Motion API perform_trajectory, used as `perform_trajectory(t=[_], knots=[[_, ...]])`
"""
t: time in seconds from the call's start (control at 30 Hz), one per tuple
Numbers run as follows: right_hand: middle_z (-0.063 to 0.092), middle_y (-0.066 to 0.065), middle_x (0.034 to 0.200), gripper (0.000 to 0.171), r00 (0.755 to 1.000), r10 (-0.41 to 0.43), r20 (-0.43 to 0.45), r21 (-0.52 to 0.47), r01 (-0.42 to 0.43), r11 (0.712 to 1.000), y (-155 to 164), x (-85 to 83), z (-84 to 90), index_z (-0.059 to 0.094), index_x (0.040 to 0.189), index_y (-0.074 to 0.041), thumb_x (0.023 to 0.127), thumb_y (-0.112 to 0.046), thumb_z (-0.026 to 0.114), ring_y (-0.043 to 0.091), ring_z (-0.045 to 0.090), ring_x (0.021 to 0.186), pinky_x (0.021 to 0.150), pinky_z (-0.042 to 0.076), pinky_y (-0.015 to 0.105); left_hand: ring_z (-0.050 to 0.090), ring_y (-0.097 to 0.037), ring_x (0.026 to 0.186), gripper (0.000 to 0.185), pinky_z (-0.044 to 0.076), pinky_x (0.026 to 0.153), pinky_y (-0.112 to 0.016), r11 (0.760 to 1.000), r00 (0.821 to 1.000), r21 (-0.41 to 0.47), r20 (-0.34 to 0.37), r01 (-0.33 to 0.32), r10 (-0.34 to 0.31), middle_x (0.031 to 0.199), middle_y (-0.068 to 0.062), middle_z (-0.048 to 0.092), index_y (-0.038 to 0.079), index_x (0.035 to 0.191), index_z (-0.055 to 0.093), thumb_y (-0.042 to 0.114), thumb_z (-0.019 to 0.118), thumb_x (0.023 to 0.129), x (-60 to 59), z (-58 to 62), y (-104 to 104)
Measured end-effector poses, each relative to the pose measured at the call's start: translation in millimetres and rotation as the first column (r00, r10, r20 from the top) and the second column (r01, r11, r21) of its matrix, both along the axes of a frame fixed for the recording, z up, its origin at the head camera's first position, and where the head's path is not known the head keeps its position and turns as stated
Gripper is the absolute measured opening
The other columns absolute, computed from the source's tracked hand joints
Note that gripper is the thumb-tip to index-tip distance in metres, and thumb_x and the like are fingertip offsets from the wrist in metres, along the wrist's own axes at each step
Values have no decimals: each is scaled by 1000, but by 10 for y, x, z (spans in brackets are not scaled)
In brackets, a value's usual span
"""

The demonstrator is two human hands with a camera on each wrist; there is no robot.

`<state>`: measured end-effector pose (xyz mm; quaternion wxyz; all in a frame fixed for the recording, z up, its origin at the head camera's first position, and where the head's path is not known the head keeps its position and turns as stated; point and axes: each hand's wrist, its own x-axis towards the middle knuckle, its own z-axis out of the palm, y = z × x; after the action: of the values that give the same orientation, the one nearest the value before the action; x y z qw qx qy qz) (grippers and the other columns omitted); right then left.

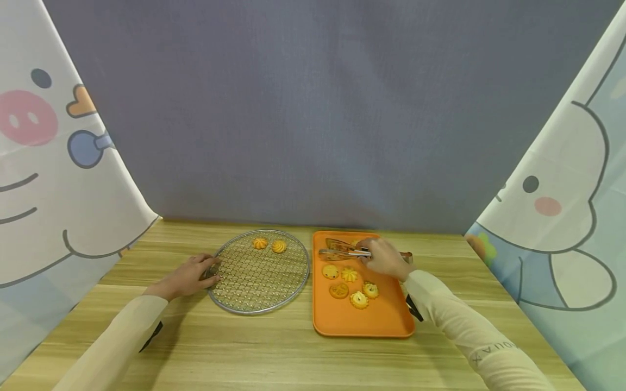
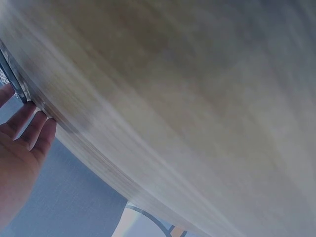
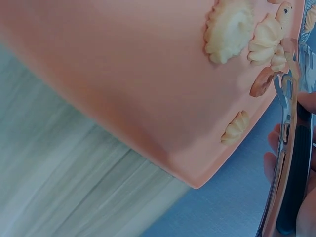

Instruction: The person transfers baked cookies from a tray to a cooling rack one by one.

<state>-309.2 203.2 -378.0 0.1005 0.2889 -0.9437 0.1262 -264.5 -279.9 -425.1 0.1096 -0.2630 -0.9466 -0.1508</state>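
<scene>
A round wire rack (image 1: 259, 282) lies on the wooden table (image 1: 244, 347) with two piped cookies (image 1: 269, 244) at its far edge. My left hand (image 1: 211, 270) holds the rack's left rim between thumb and fingers; in the left wrist view the fingers (image 2: 32, 131) lie fairly straight against that rim (image 2: 17, 89). To the right, an orange tray (image 1: 371, 320) carries several cookies (image 1: 349, 285). My right hand (image 1: 369, 254) grips metal tongs (image 1: 339, 250) over the tray's far end, tips pointing left. The right wrist view shows the tongs (image 3: 284, 148), the tray (image 3: 123, 74) and its cookies (image 3: 229, 29) close up.
A grey cloth backdrop (image 1: 313, 108) rises behind the table. Cartoon-printed curtains hang at the left (image 1: 49, 190) and the right (image 1: 562, 228). Bare wood runs along the table's front edge.
</scene>
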Motion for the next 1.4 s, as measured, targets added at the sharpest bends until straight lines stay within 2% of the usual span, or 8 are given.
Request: perform_trajectory(t=[0.07,0.23,0.47,0.6,0.73,0.93,1.17,1.4], knots=[[67,11,105,30,1000,8,4,8,-8,1000,-11,-11,9,65,110,-3,80,-9,64,21,65,78,70,53,36,50,-48,99,44,42,80,-60,1000,999,5,34,-22,22,113,-26,54,1,118,56,31,61,87,18,34,23],[67,9,106,29,999,14,29,15,-14,1000,-36,-22,38,65,110,-4,81,-9,62,12,61,64,63,51,31,50,-47,102,43,42,83,-59,999,997,-18,57,-47,48,116,-24,54,3,119,56,29,62,86,19,56,33],[67,9,107,29,999,14,37,18,-14,1000,-38,2,53,65,110,-4,82,-8,62,22,65,82,73,53,38,51,-46,102,42,42,83,-59,999,998,-22,35,-43,43,114,-23,54,2,118,56,27,64,85,14,49,33],[66,10,108,28,999,8,46,14,-9,1000,-49,3,53,65,109,-4,82,-9,63,24,65,86,75,53,40,51,-46,101,42,42,83,-59,999,999,-23,26,-39,40,114,-23,55,2,118,57,27,64,86,10,43,31],[66,11,108,28,999,1,51,16,-2,1000,-62,1,51,65,109,-4,81,-9,64,24,65,87,73,53,39,52,-45,101,42,43,82,-58,999,999,-26,31,-38,39,114,-22,55,2,118,57,28,64,85,12,50,33],[66,12,108,30,999,-7,44,24,6,1000,-75,3,59,65,110,-3,81,-8,64,22,66,78,60,50,31,52,-45,100,42,43,83,-58,999,999,-36,23,-35,36,113,-23,55,2,118,57,28,64,85,10,44,37],[66,10,109,30,999,-5,51,22,3,1000,-71,-3,40,64,111,-4,82,-10,65,24,65,87,69,53,36,52,-45,99,42,43,81,-58,999,999,-32,19,-33,34,113,-22,55,2,117,57,27,64,85,13,44,38],[66,9,109,29,998,-6,55,15,5,1000,-72,-8,44,64,111,-5,82,-10,64,18,65,77,64,50,30,52,-45,99,42,43,81,-58,999,999,-31,18,-30,30,113,-22,55,2,117,57,28,65,85,3,29,26]])
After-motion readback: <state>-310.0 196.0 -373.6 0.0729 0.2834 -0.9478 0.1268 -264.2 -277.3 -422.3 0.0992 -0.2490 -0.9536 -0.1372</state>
